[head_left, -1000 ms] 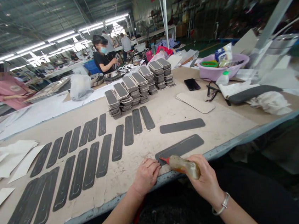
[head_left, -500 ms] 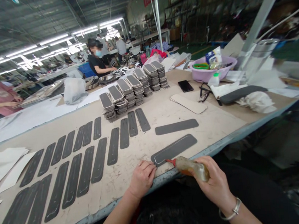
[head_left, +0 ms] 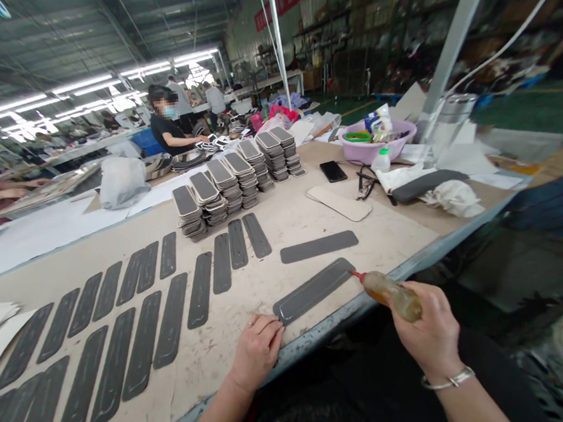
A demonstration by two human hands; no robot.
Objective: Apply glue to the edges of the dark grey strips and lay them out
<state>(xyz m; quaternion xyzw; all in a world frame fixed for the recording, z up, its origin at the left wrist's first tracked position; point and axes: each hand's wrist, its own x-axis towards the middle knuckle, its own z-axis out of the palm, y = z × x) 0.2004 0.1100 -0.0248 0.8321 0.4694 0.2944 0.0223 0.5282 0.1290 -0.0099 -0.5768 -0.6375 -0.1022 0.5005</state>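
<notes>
My left hand (head_left: 256, 350) is closed at the near left end of a dark grey strip (head_left: 315, 292), fingertips pressed together on its corner. In my right hand (head_left: 428, 327) is a squeeze glue bottle (head_left: 389, 293), cloudy and amber, tilted with its red nozzle down at the strip's far right end. A thin shiny line runs along the strip near its edge. Just beyond lies a second grey strip (head_left: 319, 246), which looks dry. To the left, rows of similar strips (head_left: 136, 354) carry glossy wet lines.
Stacks of pale-edged grey pieces (head_left: 225, 183) stand at the table's middle back. Toward the right are a phone (head_left: 333, 171), pale panels (head_left: 340, 203), glasses (head_left: 368, 182), a purple basin (head_left: 378, 150) and a metal post (head_left: 462, 37). A co-worker (head_left: 172, 125) works beyond.
My right hand has drawn the bottle's nozzle along the strip from its near left part to its far right end. My left hand stays at the near end. The view has shifted right.
</notes>
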